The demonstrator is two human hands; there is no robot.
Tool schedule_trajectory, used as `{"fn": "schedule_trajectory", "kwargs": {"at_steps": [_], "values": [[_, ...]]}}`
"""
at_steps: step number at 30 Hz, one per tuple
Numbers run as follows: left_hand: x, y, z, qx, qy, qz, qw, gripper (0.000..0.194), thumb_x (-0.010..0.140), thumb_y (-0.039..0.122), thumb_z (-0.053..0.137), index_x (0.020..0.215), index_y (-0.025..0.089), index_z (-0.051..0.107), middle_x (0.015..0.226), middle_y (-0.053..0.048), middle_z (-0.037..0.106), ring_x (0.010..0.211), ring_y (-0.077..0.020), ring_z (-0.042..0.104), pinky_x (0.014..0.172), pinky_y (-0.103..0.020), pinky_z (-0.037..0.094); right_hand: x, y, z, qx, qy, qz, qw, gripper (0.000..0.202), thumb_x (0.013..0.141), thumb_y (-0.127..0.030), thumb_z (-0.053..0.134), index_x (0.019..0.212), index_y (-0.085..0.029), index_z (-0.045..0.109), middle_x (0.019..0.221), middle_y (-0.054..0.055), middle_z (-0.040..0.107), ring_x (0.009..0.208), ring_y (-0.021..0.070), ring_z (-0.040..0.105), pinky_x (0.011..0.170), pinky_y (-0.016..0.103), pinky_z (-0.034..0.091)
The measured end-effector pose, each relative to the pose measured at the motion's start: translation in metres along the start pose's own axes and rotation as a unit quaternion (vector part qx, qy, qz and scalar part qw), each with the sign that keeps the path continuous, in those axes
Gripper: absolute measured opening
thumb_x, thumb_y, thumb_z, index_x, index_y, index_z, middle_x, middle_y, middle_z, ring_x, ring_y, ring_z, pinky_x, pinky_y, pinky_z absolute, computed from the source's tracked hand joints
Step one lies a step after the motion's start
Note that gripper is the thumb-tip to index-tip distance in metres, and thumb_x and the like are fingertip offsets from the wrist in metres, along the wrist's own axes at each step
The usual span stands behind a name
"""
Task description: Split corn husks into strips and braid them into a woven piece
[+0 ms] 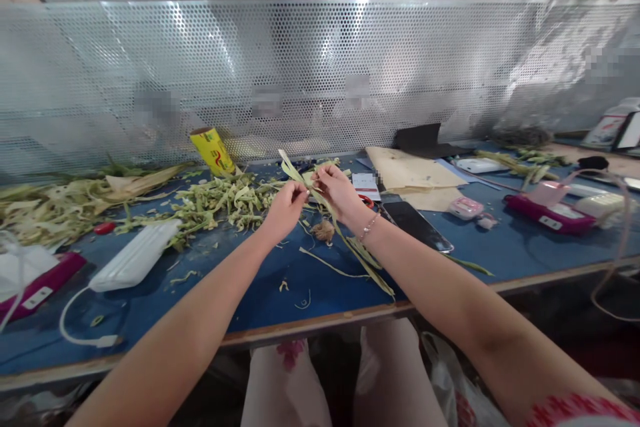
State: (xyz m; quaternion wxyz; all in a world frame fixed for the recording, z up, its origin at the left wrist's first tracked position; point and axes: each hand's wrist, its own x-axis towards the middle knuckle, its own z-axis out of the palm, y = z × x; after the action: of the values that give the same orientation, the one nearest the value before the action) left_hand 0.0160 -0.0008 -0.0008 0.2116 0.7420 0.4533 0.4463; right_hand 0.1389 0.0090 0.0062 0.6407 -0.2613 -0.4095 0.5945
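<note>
Both of my hands meet above the middle of the blue table (200,300). Pale green leaf strips (291,170) stick up between them, and longer strips (367,257) hang below my right hand (334,188), whose fingers are pinched on the leaf strips. My left hand (289,208) is closed, its fingertips pressed together beside the strips; what it holds is too small to make out. Under the hands lies a brown tangled clump (323,231). A heap of short knotted green pieces (220,203) spreads to the left of my left hand.
Left are long dried leaves (55,210), a yellow can (213,152), a white power bank with cable (137,257) and a red object (105,228). Right are a black phone (416,223), brown paper (413,170), a pink case (466,207) and a magenta box (547,213). A perforated metal screen (300,67) stands behind.
</note>
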Motion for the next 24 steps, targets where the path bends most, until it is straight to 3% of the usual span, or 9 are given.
{"fn": "schedule_trajectory", "kwargs": {"at_steps": [4,8,14,19,21,24], "values": [[0.001,-0.002,0.0,-0.111,0.017,-0.042,0.993,0.016,0.078,0.025,0.045,0.064,0.018,0.045,0.059,0.002,0.046,0.056,-0.0103,0.043,0.059,-0.024,0.035,-0.003,0.0,-0.001,-0.01,-0.055,-0.033,0.998,0.013,0.08,-0.022,0.048,0.07,-0.02,0.041,0.061,-0.007,0.052,0.055,0.004,0.047,0.057,0.016,0.04],[-0.002,0.0,0.0,-0.149,0.007,-0.049,0.988,0.026,0.081,0.031,0.04,0.059,0.018,0.044,0.057,0.002,0.045,0.056,-0.0108,0.042,0.057,-0.024,0.034,-0.004,0.003,-0.002,-0.041,-0.073,-0.034,0.996,0.014,0.079,-0.027,0.05,0.072,-0.02,0.04,0.063,-0.007,0.053,0.057,0.0047,0.048,0.059,0.018,0.041],[-0.006,0.007,-0.002,-0.027,0.018,-0.042,0.999,0.03,0.081,0.032,0.042,0.055,0.019,0.042,0.05,0.003,0.044,0.051,-0.0115,0.041,0.054,-0.024,0.03,-0.002,0.007,-0.002,-0.096,-0.095,-0.078,0.988,0.014,0.078,-0.028,0.05,0.071,-0.02,0.04,0.062,-0.007,0.051,0.057,0.0053,0.046,0.061,0.019,0.041],[-0.006,0.007,-0.004,0.065,0.033,0.045,0.996,0.028,0.076,0.019,0.046,0.05,0.019,0.036,0.046,0.005,0.034,0.047,-0.0098,0.031,0.052,-0.025,0.023,-0.003,0.008,0.0,-0.117,-0.085,-0.075,0.987,0.014,0.078,-0.026,0.049,0.069,-0.02,0.041,0.06,-0.007,0.05,0.054,0.0054,0.043,0.057,0.018,0.037],[-0.006,0.005,-0.005,0.048,0.04,0.051,0.997,0.029,0.076,0.019,0.046,0.05,0.019,0.033,0.046,0.005,0.029,0.046,-0.0091,0.028,0.05,-0.025,0.021,-0.005,0.006,0.0,-0.091,-0.071,-0.057,0.992,0.014,0.078,-0.025,0.05,0.069,-0.02,0.041,0.06,-0.006,0.049,0.051,0.0051,0.039,0.052,0.018,0.034],[-0.004,0.002,-0.004,-0.072,0.048,0.0,0.996,0.028,0.076,0.024,0.046,0.05,0.018,0.035,0.047,0.005,0.031,0.046,-0.0081,0.029,0.048,-0.024,0.022,-0.01,0.002,0.002,-0.016,-0.086,-0.014,0.996,0.015,0.077,-0.024,0.052,0.069,-0.02,0.041,0.062,-0.006,0.048,0.048,0.0049,0.035,0.048,0.018,0.03]]}}
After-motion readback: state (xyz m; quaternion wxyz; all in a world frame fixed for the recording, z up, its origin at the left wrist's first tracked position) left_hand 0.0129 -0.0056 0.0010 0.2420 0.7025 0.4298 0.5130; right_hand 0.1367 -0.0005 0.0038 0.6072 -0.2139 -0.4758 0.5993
